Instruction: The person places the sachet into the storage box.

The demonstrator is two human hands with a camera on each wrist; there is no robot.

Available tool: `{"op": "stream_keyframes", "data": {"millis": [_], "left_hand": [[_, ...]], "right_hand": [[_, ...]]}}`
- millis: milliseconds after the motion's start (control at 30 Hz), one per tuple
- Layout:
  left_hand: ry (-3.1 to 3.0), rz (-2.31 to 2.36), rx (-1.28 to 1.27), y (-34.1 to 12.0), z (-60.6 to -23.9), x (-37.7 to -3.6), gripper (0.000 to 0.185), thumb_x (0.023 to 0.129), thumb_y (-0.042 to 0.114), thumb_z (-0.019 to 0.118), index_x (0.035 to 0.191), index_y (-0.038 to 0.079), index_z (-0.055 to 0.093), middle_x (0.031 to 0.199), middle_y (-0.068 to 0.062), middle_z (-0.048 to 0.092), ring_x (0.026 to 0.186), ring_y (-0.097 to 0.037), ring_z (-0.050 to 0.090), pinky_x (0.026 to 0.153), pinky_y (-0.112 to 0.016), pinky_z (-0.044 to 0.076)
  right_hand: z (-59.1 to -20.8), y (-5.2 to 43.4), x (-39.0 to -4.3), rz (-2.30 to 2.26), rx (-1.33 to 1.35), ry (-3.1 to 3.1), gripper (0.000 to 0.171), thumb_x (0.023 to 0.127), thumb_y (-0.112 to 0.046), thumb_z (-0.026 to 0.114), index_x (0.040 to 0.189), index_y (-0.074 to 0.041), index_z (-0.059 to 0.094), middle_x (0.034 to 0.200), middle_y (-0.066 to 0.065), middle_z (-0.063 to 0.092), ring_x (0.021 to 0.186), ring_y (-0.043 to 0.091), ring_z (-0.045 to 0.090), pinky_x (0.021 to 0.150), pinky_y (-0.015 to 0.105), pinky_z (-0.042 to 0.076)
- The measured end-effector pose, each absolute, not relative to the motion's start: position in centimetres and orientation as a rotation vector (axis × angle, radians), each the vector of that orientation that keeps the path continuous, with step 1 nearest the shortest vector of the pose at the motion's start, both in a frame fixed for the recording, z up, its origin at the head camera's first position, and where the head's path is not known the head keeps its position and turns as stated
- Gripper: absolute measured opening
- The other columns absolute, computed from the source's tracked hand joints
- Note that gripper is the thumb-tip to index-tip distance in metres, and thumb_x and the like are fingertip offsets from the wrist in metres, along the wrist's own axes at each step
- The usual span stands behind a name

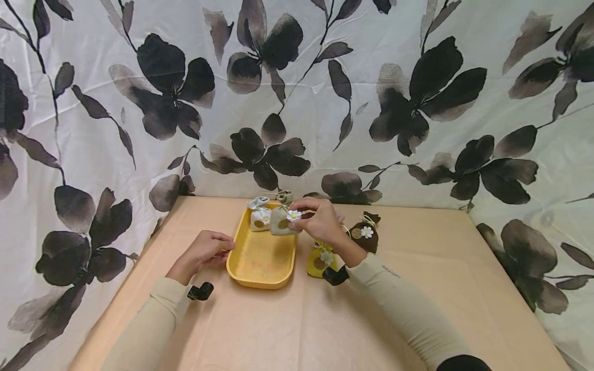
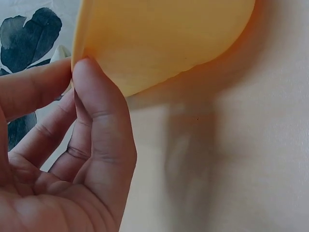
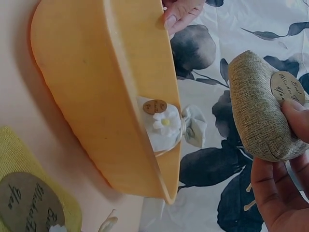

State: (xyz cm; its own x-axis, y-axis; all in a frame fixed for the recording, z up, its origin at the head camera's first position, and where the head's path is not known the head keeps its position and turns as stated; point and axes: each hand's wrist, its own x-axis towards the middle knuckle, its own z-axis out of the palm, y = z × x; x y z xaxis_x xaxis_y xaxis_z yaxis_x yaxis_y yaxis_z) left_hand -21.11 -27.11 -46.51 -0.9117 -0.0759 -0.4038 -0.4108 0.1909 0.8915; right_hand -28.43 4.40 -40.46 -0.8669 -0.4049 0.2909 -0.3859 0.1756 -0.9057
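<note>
Left hand (image 1: 207,251) first: thumb and forefinger (image 2: 99,111) are curled against the near left rim of the yellow tray (image 1: 261,257). From the left wrist view I read it as a light pinch on the edge, the other fingers folded into the palm and holding nothing.

Just right of that hand, at the tray's far end, a white pouch (image 1: 260,216) with a daisy and a round tag lies inside against the wall; the bottom nearer the hand is bare.

Right hand (image 1: 319,220): fingers wrapped round a grey burlap pouch (image 3: 263,113), thumb on its round tag, held above the tray's far right rim, close to the white pouch. I can't tell whether the two pouches touch.

Right of that hand and nearer me, a yellow pouch (image 1: 321,262) sits just under the wrist; a brown pouch (image 1: 364,235) lies beyond it, on the table (image 1: 417,247).

Risks, as I judge them:
- Grey pouch is over the rim, not over the floor of the tray; let go there, it may tip outward onto the table.
- Left pinch is shallow, so a nudge from the right could slide the tray.
- Right forearm passes right above the yellow pouch and could drag it.
</note>
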Motion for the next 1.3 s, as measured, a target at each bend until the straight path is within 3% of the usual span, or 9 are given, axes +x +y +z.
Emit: {"op": "stream_keyframes", "data": {"millis": [667, 1033, 1300], "left_hand": [[2.152, 1.838, -0.419, -27.4, -47.1, -21.0, 0.037, 0.095, 0.011, 0.073, 0.124, -0.011, 0.065, 0.084, -0.001, 0.068, 0.067, -0.008, 0.064, 0.059, -0.02, 0.059], [2.156, 1.833, -0.447, -27.3, -47.2, -21.1, 0.028, 0.095, 0.009, 0.072, 0.118, -0.007, 0.068, 0.079, -0.001, 0.068, 0.062, -0.008, 0.062, 0.056, -0.019, 0.057], [2.161, 1.837, -0.422, -27.4, -46.8, -20.9, 0.028, 0.095, 0.008, 0.072, 0.118, -0.008, 0.067, 0.078, 0.0, 0.069, 0.06, -0.005, 0.061, 0.054, -0.018, 0.055]], "right_hand": [[-40.9, 2.0, -29.3, -1.833, -0.857, 2.392, 0.031, 0.072, 0.01, 0.085, 0.1, 0.001, 0.08, 0.114, 0.018, 0.076, 0.091, 0.019, 0.069, 0.084, 0.036, 0.065], [-40.8, 0.9, -29.4, -1.776, -0.849, 2.43, 0.032, 0.073, 0.007, 0.088, 0.102, -0.002, 0.08, 0.12, 0.015, 0.074, 0.095, 0.022, 0.069, 0.084, 0.033, 0.065], [-40.8, 0.0, -29.4, -1.765, -0.845, 2.437, 0.034, 0.071, 0.009, 0.088, 0.102, -0.002, 0.08, 0.115, 0.015, 0.075, 0.092, 0.02, 0.068, 0.082, 0.031, 0.065]]}}
